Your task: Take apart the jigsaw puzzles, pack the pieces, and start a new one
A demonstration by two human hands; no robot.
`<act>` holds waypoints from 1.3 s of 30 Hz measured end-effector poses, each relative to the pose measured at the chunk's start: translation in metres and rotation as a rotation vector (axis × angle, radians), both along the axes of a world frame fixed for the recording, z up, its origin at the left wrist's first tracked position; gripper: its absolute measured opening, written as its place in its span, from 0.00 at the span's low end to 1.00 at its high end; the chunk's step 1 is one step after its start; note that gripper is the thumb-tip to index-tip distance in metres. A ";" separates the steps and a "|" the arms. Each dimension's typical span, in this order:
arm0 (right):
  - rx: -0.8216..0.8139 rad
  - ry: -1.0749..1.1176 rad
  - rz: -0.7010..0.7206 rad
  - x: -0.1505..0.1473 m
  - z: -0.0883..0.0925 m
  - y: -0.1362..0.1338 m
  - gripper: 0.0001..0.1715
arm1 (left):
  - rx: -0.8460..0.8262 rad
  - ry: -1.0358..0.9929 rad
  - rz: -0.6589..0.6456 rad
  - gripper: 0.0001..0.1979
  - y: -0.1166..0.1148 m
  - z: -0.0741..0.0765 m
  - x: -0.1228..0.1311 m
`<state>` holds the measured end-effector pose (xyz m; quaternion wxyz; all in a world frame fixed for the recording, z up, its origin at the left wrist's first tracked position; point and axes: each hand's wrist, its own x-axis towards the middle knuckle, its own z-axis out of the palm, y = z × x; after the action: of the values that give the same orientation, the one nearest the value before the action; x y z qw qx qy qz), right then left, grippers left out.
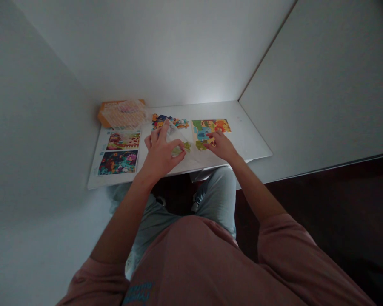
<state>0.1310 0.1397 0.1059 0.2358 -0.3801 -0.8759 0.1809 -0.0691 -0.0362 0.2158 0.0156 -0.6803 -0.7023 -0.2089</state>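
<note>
My left hand point(161, 152) grips a clear plastic sleeve point(175, 136) above the white desk point(245, 138), and green pieces point(181, 148) show at its lower corner. To the right, my right hand point(221, 145) has its fingertips on the lower edge of a partly assembled colourful jigsaw puzzle point(209, 131), touching a green piece point(201, 144). Loose jigsaw pieces point(170, 122) lie in a heap at the back, just beyond my left fingers. A printed sheet with picture panels point(118, 152) lies to the left of my left hand.
An orange box point(123, 114) with a clear lid sits at the desk's far left corner. White walls rise at the back and left, and a white panel stands at right. My light-grey trousers and a dark floor show below the near desk edge.
</note>
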 end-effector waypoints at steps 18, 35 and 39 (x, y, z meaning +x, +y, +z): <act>-0.298 0.419 0.007 -0.012 -0.006 0.054 0.11 | -0.005 -0.069 -0.004 0.08 0.002 -0.008 -0.002; -0.131 0.352 0.262 -0.064 0.117 -0.036 0.17 | 0.002 -0.052 -0.031 0.10 0.006 -0.010 -0.004; -0.074 0.269 0.238 -0.063 0.119 -0.043 0.13 | 0.013 -0.044 -0.032 0.10 0.006 -0.008 -0.004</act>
<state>0.0679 0.0964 0.2252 0.3137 -0.2545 -0.8679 0.2891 -0.0730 -0.0307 0.2078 0.0015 -0.6867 -0.6901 -0.2286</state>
